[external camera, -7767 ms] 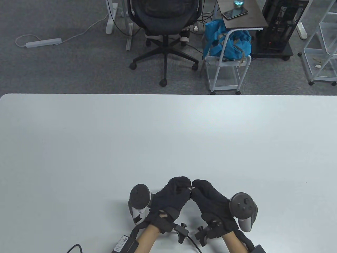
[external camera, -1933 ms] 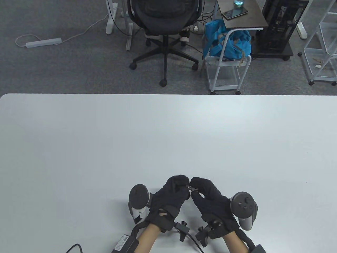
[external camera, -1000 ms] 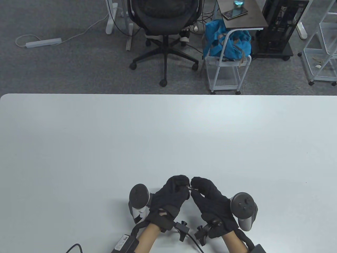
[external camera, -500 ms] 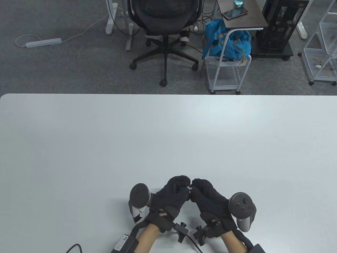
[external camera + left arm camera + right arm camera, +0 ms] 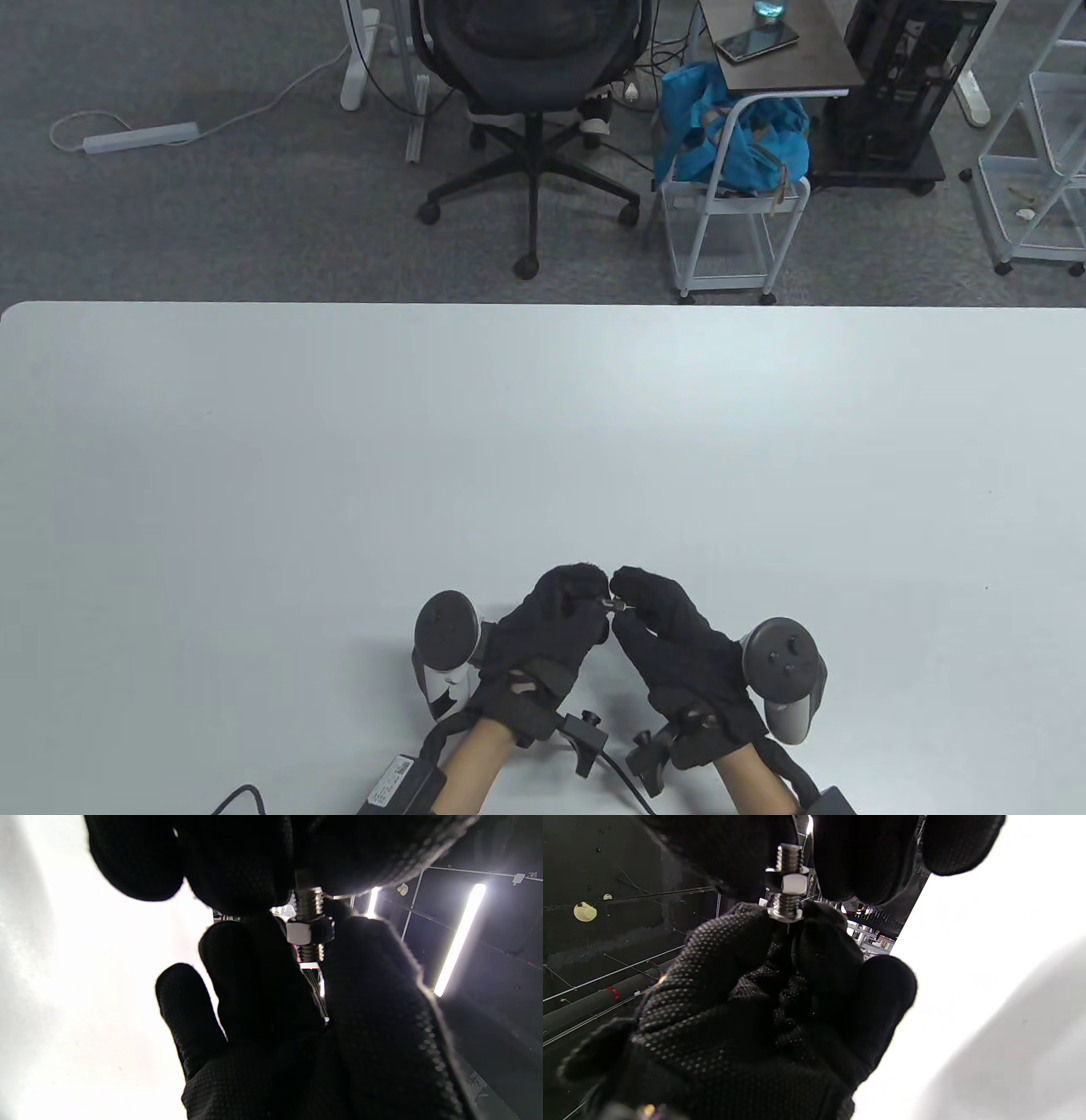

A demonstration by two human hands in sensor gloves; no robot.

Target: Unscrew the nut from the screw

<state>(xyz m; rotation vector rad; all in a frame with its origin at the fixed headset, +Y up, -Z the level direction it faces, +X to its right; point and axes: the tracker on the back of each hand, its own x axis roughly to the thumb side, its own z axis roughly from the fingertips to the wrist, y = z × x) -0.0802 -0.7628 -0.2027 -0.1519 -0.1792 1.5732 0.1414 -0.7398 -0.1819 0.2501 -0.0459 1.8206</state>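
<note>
Nut (image 5: pixel 309 931) sits partway along screw (image 5: pixel 309 899), thread showing on both sides of it. Both held in the air just above the bench (image 5: pixel 543 424), near its front edge. Screw's long axis runs left-right between the hands. Left hand (image 5: pixel 551 624) pinches the head end. Right hand (image 5: pixel 679 637) pinches the nut between thumb and fingertips; the free thread tip points towards it. Judgement: the nut must travel rightward off that tip, so the right hand turns while the left steadies.
</note>
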